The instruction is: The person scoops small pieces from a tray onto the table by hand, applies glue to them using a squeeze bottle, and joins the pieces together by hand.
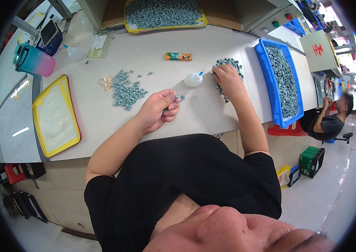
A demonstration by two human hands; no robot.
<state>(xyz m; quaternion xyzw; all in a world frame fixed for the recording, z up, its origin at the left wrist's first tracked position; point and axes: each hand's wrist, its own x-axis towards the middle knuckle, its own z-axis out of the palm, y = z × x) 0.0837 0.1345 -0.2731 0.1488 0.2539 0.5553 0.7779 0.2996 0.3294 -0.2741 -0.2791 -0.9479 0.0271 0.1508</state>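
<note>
My left hand is closed over the table, with small grey-green pieces showing at the thumb tip and under the fingers. A few more such pieces lie just beside it. To its left spreads a loose heap of small grey-green pieces. My right hand reaches onto a darker pile of similar pieces, its fingers bent down and close together. What the right fingertips hold, if anything, is hidden. Between the hands stands a white squeeze bottle with a blue-tipped nozzle.
A blue bin full of pieces stands at right. Behind are an orange-and-green packet and a yellow-rimmed tray of pieces. At left are another yellow-edged tray and a teal-pink bottle. A person sits farther right.
</note>
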